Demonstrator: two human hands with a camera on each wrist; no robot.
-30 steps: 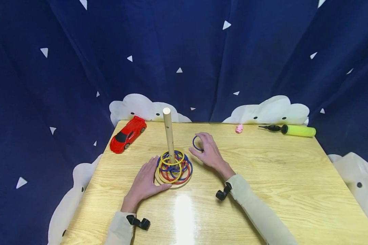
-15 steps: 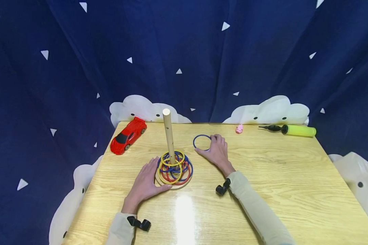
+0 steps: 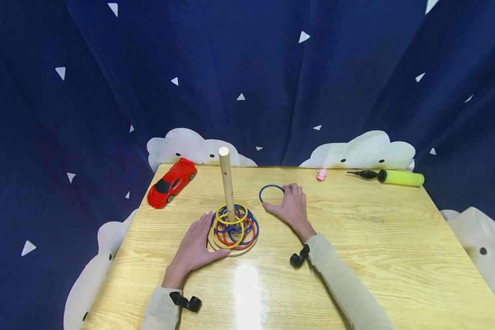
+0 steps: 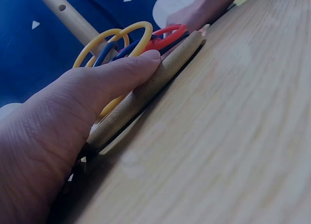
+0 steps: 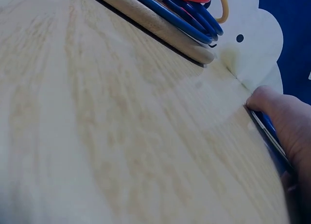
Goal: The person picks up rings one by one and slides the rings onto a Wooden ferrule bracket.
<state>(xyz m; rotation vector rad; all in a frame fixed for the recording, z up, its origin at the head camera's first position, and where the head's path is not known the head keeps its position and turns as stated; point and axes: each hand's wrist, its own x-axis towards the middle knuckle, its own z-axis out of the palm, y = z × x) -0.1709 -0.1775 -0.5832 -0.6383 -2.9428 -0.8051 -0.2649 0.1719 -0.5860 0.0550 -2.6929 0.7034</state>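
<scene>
In the head view, a wooden ring-toss stand [image 3: 228,188] rises upright, with yellow, blue and red rings [image 3: 235,229] heaped round its foot. My left hand [image 3: 194,243] rests against the left and near side of its round base [image 3: 241,251]. Its fingers lie fairly straight, and in the left wrist view the thumb [image 4: 121,76] lies along the base's rim. To the right of the stand, my right hand [image 3: 290,206] holds a single blue ring [image 3: 268,186], thumb at its near side and fingers at its right. The right wrist view shows this thumb [image 5: 267,98] low over the wooden table.
A red toy car [image 3: 171,183] sits at the table's back left. Towards the back right are a small pink pig toy [image 3: 321,175] and a yellow-green hand pump [image 3: 402,177]. A dark blue curtain [image 3: 247,68] with white cloud shapes hangs behind the table [image 3: 375,243].
My right hand has shifted slightly right and come round the blue ring's right side, so more of the ring shows. The left hand and the stand have stayed put.
</scene>
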